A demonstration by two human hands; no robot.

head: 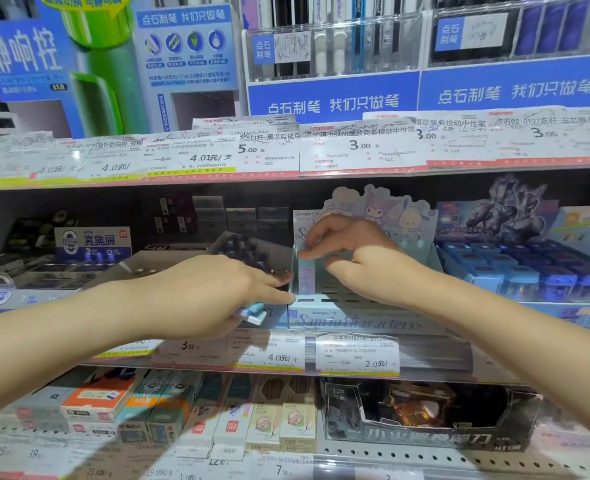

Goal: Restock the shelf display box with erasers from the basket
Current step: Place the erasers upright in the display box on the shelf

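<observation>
The pale blue cartoon-printed display box [355, 318] stands on the middle shelf. One upright eraser [306, 273] stands in its left slot. My right hand [352, 254] reaches into the box and pinches the top of that eraser with thumb and fingers. My left hand [213, 292] hovers at the box's left front corner and holds light blue erasers [253, 311] under its palm, with its index finger stretched toward the box. The basket is out of view.
A grey tray of dark items [248, 254] sits left of the box. Blue boxed goods [529, 271] fill the right. Price tags [357, 355] line the shelf edge. Pen displays stand above, boxed stationery [148, 410] below.
</observation>
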